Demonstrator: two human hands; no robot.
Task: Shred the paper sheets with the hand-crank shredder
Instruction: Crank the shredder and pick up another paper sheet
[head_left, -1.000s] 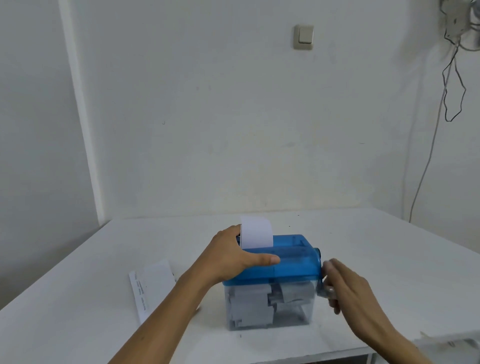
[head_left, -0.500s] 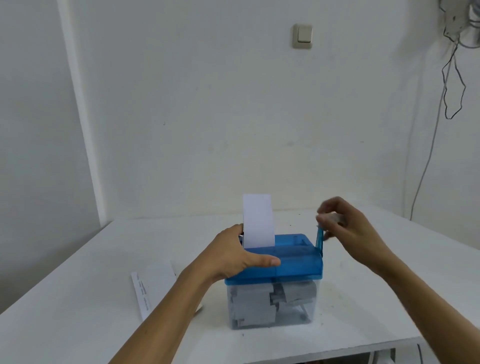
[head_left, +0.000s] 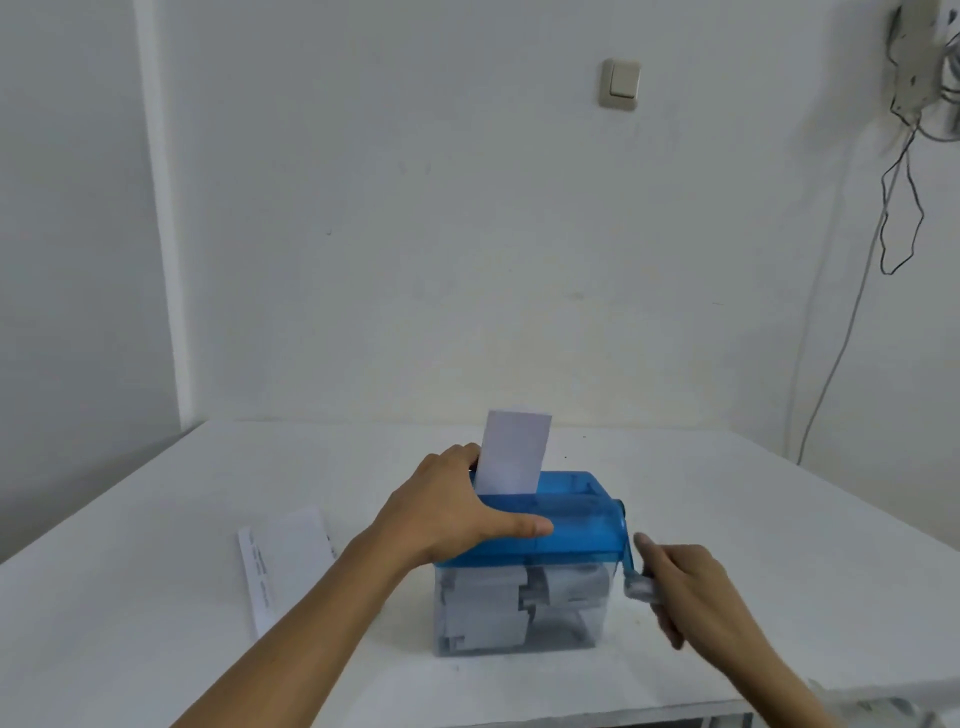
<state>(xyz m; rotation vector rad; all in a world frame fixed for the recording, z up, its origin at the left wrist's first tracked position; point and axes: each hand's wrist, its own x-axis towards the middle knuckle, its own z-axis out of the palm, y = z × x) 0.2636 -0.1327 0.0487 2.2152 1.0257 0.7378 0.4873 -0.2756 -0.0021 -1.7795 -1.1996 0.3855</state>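
A hand-crank shredder (head_left: 571, 525) with a blue top and a clear bin (head_left: 519, 608) holding shredded paper stands near the table's front edge. A white paper sheet (head_left: 514, 452) stands upright in its slot at the left end. My left hand (head_left: 457, 509) lies over the blue top beside the sheet, thumb along the front. At the shredder's right side, my right hand (head_left: 685, 582) grips the grey knob of the blue crank (head_left: 626, 545), which points downward.
More paper sheets (head_left: 285, 561) lie flat on the white table (head_left: 156, 597), left of the shredder. A wall stands behind the table, with a light switch (head_left: 619, 84) and hanging cables (head_left: 904, 197) at the right.
The crank has swung from the bottom up over the top and back down, with my right hand on its knob. The sheet stood taller half a second ago and now sits lower in the slot.
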